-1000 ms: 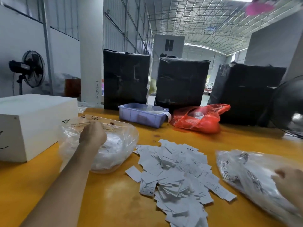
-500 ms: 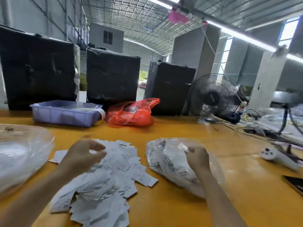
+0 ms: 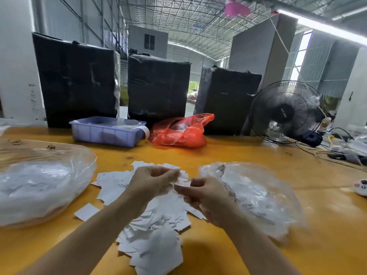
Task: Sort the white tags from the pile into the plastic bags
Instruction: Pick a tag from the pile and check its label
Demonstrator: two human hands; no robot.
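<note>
yellow table [image 3: 228, 153] with bare surface between the near work area and the row of things at the far edge, and more bare surface at the near right. two clear plastic bags: the left bag [image 3: 39, 181] near the left edge, the right bag [image 3: 258, 197] just right of the hands. one pile of white tags [image 3: 151, 225] lies between the bags, under the forearms. three black wrapped bundles [image 3: 158, 86] stand along the far edge, with one blue tray [image 3: 105, 132], one red bag [image 3: 178, 133] and one fan [image 3: 286, 112]. left hand [image 3: 151, 183] and right hand [image 3: 206, 197] meet above the pile; fingers of both are pinched together on a small clear, blurred piece [image 3: 183, 182] between them; what it is cannot be told.
</note>
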